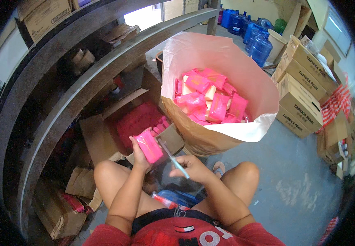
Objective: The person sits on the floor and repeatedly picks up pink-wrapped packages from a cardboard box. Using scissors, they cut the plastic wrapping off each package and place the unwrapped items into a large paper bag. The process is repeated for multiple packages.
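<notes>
My left hand (pixel 139 158) holds up a pink-wrapped, block-shaped packet (pixel 150 147) between thumb and fingers. Close on its right, my right hand (pixel 192 167) grips a knife (pixel 179 166) with a light blue handle. Its thin grey blade points up and left, near the packet's right side; whether it touches the wrap I cannot tell. Just beyond my left hand, an open cardboard carton (pixel 97 130) holds rows of pink packets (pixel 139 121). Ahead stands a large paper sack (pixel 210 141) with its mouth wide, holding loose pink wrappers (pixel 219 107) and some pale pieces among them.
A metal shelf frame (pixel 69 94) curves along the left side. Stacked cartons (pixel 299 107) stand on the right, with large blue water bottles (pixel 260 48) at the back. Another torn carton (pixel 58 209) lies at lower left. Something blue (pixel 179 197) is beneath me.
</notes>
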A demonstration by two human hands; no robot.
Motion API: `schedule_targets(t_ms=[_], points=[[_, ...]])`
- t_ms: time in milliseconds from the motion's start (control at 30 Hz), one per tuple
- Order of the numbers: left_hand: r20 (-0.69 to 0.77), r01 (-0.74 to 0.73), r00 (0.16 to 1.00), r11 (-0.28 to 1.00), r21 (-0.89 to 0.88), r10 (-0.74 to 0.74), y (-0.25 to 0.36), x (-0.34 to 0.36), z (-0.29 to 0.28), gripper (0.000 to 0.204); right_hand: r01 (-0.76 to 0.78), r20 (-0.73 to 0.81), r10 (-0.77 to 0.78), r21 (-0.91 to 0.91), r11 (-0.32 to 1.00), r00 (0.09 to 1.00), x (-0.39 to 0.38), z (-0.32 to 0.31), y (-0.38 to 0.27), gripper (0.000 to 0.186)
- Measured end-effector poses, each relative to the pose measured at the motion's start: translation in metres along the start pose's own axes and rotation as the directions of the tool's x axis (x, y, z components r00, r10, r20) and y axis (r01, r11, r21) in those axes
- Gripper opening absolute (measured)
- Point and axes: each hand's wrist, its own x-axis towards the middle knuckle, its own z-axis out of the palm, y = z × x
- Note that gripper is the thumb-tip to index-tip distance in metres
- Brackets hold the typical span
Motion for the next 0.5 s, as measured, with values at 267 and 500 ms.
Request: schedule_targets(t_ms=[267,500], points=[[-0.104,-0.155,0.985,0.978,-0.142,0.141,0.059,0.006,0.032,0.070,-0.109,-0.026,0.107,-0.345,0.932,0.994,-0.004,0.000,0.006,0.048],[0.229,-0.542,0.826,0.837,0.077,0.514,0.148,0.033,0.148,0.060,0.025,0.081,0.023,-0.539,0.842,0.996,-0.011,0.010,0.000,0.060]])
